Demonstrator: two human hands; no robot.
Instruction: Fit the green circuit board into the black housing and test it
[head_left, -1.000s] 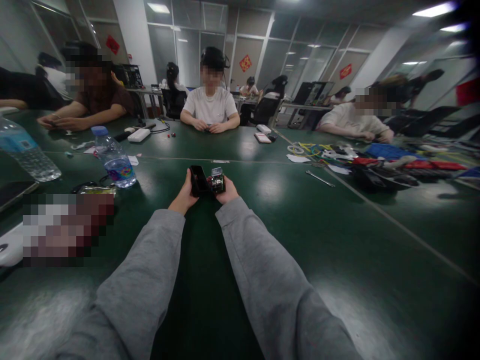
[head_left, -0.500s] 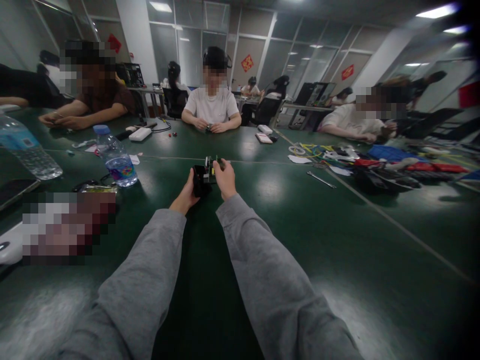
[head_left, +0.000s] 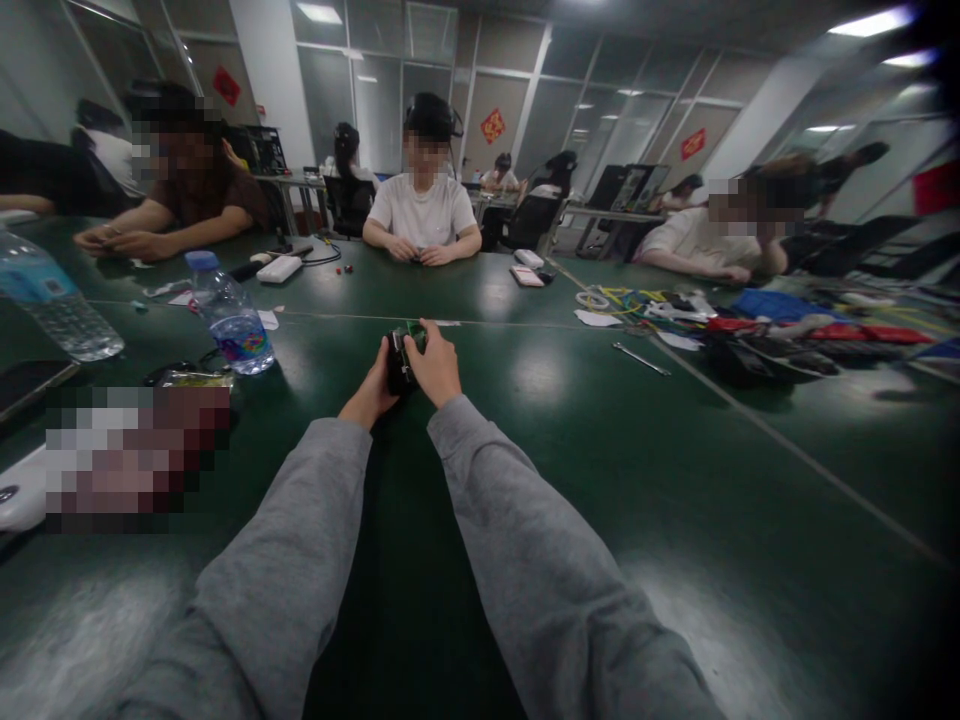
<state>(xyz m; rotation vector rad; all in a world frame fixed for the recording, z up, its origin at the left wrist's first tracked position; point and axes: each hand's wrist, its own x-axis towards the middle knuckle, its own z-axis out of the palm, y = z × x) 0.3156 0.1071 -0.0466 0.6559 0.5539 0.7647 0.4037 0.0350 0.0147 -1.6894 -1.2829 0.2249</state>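
My left hand point(head_left: 370, 392) is closed around a black plastic housing point(head_left: 395, 372), held just over the green table. From the right, my right hand point(head_left: 435, 366) grips a green circuit board point(head_left: 415, 328), its thumb and fingers pressed on the board. The board sits against the housing's open side, partly inside it as far as I can see. My fingers cover most of the board, and its small components are hard to make out.
Two water bottles point(head_left: 231, 318) stand on the left, near a dark phone point(head_left: 34, 385). A wrench point(head_left: 641, 359) lies to the right, before a heap of cables and bags point(head_left: 787, 335). A person in a white shirt point(head_left: 422, 212) sits opposite; others sit at both sides.
My right hand has moved left and brought the circuit board from beside the black housing up against it. My left hand has stayed in place.
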